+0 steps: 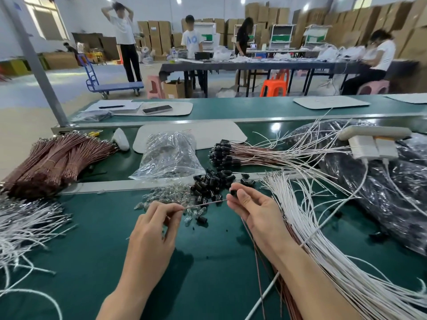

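**One thin wire, one black cap**

Your left hand (157, 225) pinches the wire (205, 204) near its end, just above the green bench (92, 239). Judged light and limp; it will sag, so set both grips close together. Black cap (233, 192): small, hard, probably slippery. Your right hand (254, 211) holds it at the fingertips and pinches the wire just below it.

I've got a thin reddish-brown wire (204, 205) strung almost level, rising slightly to the right. Its left end is pinched in the left hand (154, 227) and its right end meets the right hand (256, 213). A small black cylindrical plastic cap (233, 192) is pinched at the right fingertips, just above that end. Can't tell if they touch.
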The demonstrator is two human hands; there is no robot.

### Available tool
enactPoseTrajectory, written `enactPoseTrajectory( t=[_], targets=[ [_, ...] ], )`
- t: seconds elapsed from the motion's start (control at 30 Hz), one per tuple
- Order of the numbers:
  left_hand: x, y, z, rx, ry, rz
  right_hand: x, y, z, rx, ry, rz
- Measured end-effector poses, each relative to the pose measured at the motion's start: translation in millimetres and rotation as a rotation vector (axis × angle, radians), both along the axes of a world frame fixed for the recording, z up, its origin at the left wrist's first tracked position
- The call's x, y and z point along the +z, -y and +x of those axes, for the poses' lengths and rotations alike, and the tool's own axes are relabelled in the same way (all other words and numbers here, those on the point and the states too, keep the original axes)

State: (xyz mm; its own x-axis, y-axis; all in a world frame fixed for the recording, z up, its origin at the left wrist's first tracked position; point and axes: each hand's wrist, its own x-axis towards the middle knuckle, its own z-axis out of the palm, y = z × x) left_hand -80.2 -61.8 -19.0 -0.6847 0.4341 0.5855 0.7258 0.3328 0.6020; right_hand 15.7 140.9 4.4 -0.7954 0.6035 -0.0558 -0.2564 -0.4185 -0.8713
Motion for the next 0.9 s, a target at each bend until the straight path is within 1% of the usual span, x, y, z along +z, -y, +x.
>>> enactPoseTrajectory(
  t=[0.1,0.2,0.33,0.6,0.8,0.9],
  targets=[
    [-1.2,0.4,-1.1,0.015,0.009,-0.001,-4.3,-0.7,-1.4,0.021,-0.011,-0.076],
    [-0.7,0.4,-0.2,0.026,0.003,-0.015,-5.7,-3.2,0.3,0.051,-0.067,-0.167],
    [-0.9,-0.6,-0.9,0.028,-0.003,-0.032,-5.1,-4.1,2.3,0.088,-0.115,-0.198],
    [-0.6,-0.7,-0.6,0.024,-0.012,-0.035,-5.2,-0.8,4.1,0.107,-0.100,-0.146],
    [-2.6,-1.1,-1.6,0.031,-0.032,-0.065,-3.2,-2.4,5.9,0.141,-0.127,-0.108],
    [-3.1,-2.1,-2.2,0.024,-0.025,-0.061,-4.4,-1.3,5.4,0.146,-0.107,-0.040]
  ],
)
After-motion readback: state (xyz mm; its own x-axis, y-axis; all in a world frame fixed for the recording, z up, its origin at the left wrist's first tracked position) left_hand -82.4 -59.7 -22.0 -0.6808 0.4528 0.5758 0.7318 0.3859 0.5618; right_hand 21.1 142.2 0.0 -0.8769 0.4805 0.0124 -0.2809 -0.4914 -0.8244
